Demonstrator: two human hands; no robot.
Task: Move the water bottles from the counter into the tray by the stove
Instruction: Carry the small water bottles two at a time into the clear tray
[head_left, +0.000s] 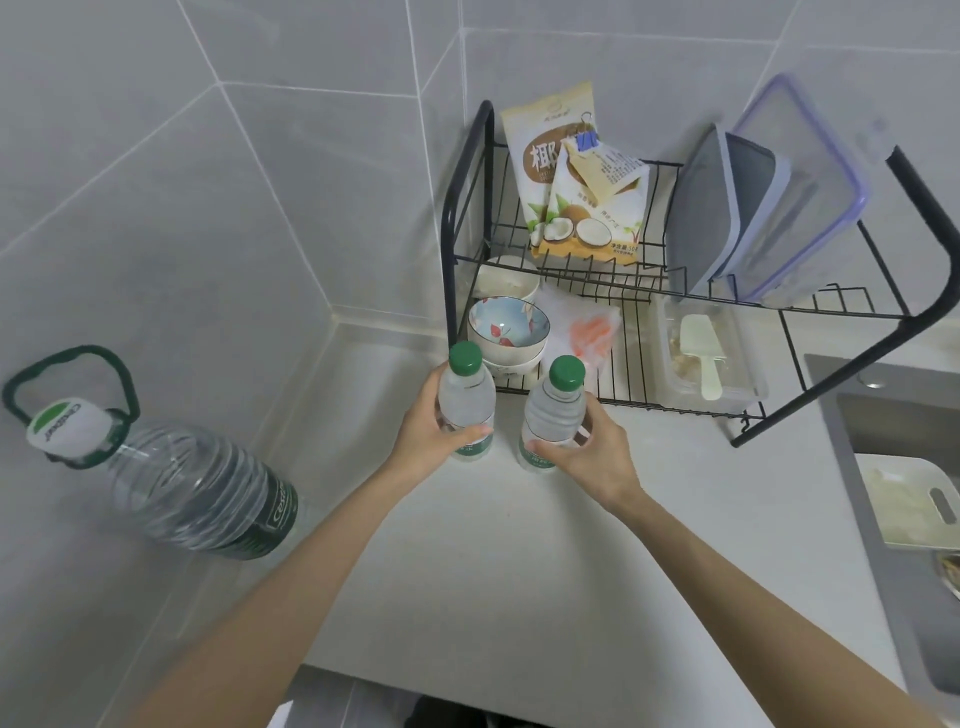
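Observation:
Two small clear water bottles with green caps stand upright side by side on the white counter (519, 571), just in front of the black wire rack. My left hand (434, 428) is wrapped around the left bottle (466, 400) at its middle. My right hand (592, 449) grips the right bottle (553, 415) the same way, thumb across the green label. Both bottle bases look to be at the counter surface. No tray or stove is in view.
A big water jug (192, 483) with a green handle stands at the left. The black wire dish rack (623, 291) holds snack bags, lidded containers, bowls (508, 325) and a plastic box. A sink (904, 467) with a white cutting board lies at the right.

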